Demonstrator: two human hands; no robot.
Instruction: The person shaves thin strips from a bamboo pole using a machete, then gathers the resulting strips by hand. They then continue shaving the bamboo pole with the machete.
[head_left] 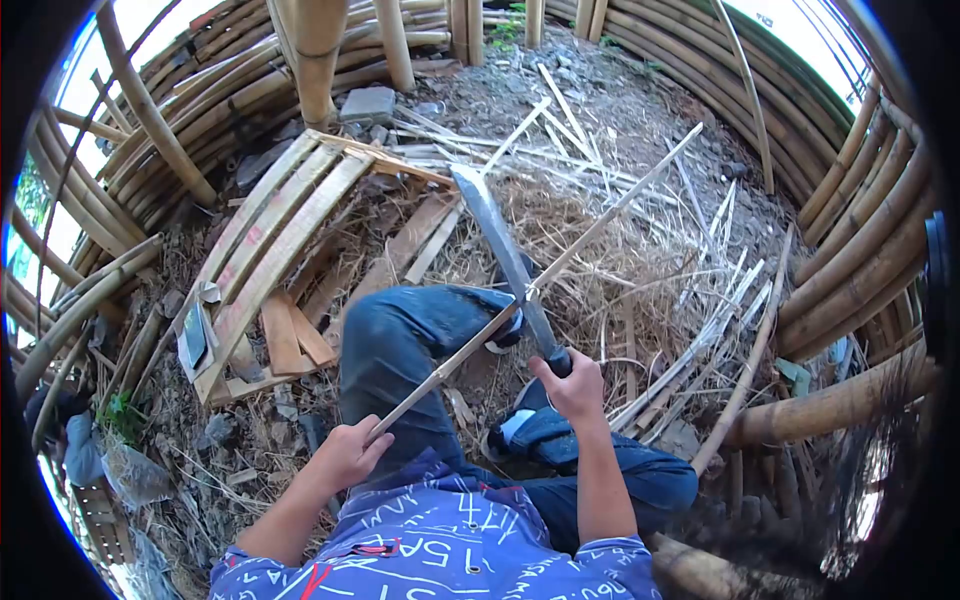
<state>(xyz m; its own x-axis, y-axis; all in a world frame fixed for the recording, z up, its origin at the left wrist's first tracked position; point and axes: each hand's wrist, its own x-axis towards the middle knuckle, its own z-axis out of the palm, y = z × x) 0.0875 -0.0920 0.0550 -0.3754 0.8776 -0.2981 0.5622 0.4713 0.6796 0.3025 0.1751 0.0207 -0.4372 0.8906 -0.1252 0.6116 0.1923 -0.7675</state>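
Nearest you, your left hand (345, 455) is shut in a fist round the near end of one thin bamboo strip (620, 200). The fingers are curled tight together, and the thumb lies along the strip. Just right of it and a little farther out, your right hand (575, 385) wraps the dark handle of one machete (495, 225), fingers pressed together about the grip. That makes two hands, one strip and one blade.

From your left fingers the strip runs up and to the right, over your bent knee (400, 330) in blue jeans, and on well past both hands. The machete's blade reaches up and left from your right fingers. It crosses the strip just beyond the knee, and its edge touches the strip there.

Past the blade lies a heap of loose slivers (700, 300) and dry shavings, too many to count. Up and left of your left fingers, three long curved slats (270, 230) lie side by side on the ground, with shorter boards just beside them. Farther off sits one grey block (368, 103). Stacked bamboo poles (860, 250) ring the whole spot.
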